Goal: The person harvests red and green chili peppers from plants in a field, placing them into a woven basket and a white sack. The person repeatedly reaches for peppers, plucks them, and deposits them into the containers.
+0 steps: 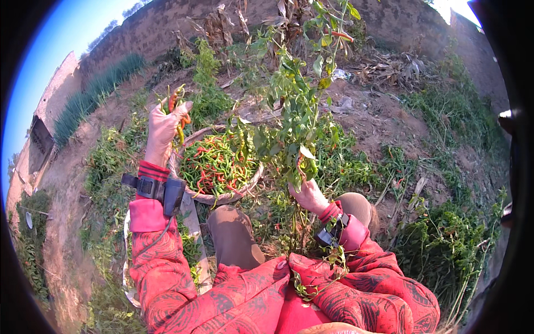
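My left hand (163,127) is closed around a bunch of green, red and orange chili peppers (174,102), raised at the left rim of a round basket (217,199). Heaped inside that basket are many slim red and green chili peppers (217,163). Lower and to the right, my right hand (308,196) grips an uprooted-looking chili plant (292,112) by its stems. The plant stands upright before me, leafy, with a few peppers hanging on it; whether its roots are in the soil is hidden. One red pepper (342,36) shows near its top.
A wooden plank (196,246) lies left of my knee. Pulled pepper plants (346,163) cover the ground to the right, with more greenery (442,242) at the lower right. Dry corn stalks (221,25) stand before an earthen wall (158,33). Green onions (96,98) grow at the left.
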